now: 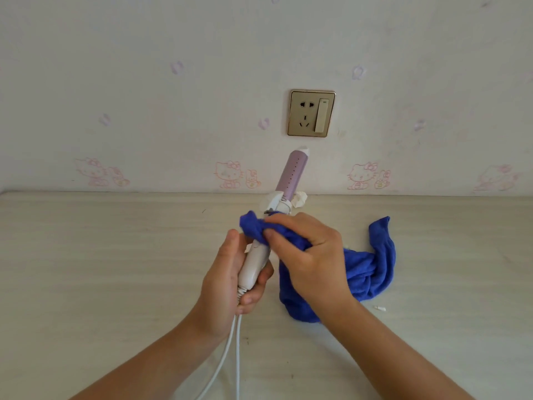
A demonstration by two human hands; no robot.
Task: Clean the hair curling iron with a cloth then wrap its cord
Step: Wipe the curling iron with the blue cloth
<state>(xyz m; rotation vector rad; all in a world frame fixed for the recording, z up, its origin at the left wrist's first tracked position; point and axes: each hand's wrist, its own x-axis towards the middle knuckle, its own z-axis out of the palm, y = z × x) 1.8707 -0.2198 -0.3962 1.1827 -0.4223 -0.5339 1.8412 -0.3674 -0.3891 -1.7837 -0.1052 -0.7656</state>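
The curling iron has a lilac barrel and a white handle and points up and away toward the wall. My left hand is closed around the white handle near its lower end. My right hand pinches a blue cloth around the iron just below the barrel's base. The rest of the cloth trails onto the table to the right. The white cord hangs from the handle's end in two strands toward the bottom edge of the view.
A pale wood-grain table runs to a wall with cartoon-cat wallpaper. A gold wall socket with a switch sits above the iron. A crumpled white scrap lies behind the iron, and a tiny white bit lies right of the cloth.
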